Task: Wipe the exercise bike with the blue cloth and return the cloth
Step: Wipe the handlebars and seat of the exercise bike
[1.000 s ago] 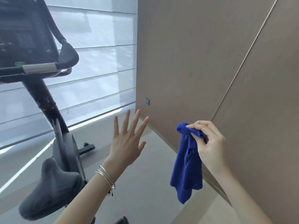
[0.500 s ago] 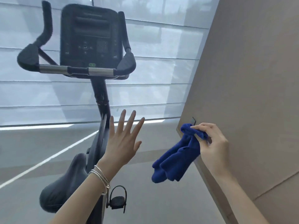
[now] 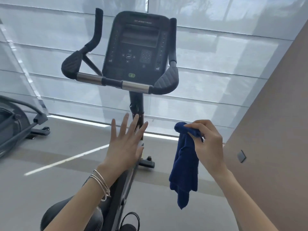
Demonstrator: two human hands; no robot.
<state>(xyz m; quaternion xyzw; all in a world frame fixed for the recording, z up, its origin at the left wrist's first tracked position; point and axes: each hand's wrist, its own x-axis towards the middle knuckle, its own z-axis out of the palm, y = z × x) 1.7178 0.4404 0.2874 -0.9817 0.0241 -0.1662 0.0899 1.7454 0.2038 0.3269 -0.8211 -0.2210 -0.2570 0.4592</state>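
**Bike squared up, cloth ready to wipe**

Swinging left since a second ago, my view has brought the exercise bike [image 3: 135,90] from the left edge to dead centre, and the cloth that flared sideways half a second back now hangs straight down; both hands have kept their poses.

Nearest me, the saddle [image 3: 71,219] sits at the bottom edge, with the frame rising from it under my left forearm and its bangles [image 3: 101,185]; my left hand [image 3: 124,147] is open, fingers spread, holding nothing, hovering in front of the post; my right hand [image 3: 208,147] is closed in a pinch on the top corner of the blue cloth [image 3: 184,169], which dangles free of the bike, between it and the brown wall [image 3: 266,130].

Farther off stand the handlebar [image 3: 133,85] and the console [image 3: 138,45], then the window blinds [image 3: 216,55]; another machine [image 3: 15,124] sits at far left.

Wiping has not begun, I judge; to do it well I should bunch the cloth into my palm instead of a corner pinch, so a broad pad meets the surface; steady the bar with my left hand; start high at the console and grips, then work down post and saddle; press lightly over the buttons.
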